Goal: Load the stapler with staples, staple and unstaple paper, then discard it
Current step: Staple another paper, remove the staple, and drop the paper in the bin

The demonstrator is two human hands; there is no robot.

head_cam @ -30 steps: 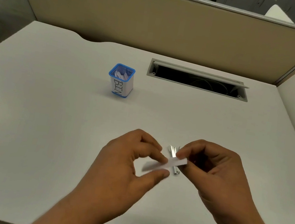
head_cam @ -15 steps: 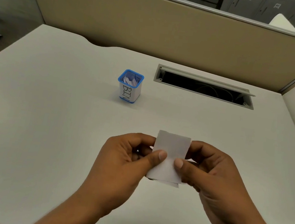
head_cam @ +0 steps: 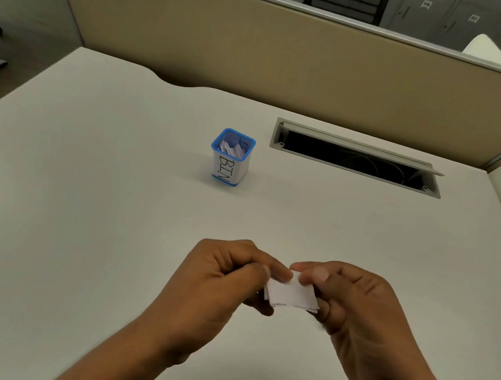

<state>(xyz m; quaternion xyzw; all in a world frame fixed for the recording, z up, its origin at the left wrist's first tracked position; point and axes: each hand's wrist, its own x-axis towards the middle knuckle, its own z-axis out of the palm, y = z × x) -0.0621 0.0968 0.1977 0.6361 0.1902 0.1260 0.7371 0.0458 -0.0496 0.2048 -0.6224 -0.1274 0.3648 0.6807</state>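
Bridging left hand [head_cam: 223, 279] and right hand [head_cam: 355, 307] grips, small white paper [head_cam: 291, 293].

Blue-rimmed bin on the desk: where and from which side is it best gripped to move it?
Probably across two opposite side walls of the small blue-rimmed white bin, just below the rim, coming from above: it stands upright, square and narrow, and paper scraps lie in its open top.
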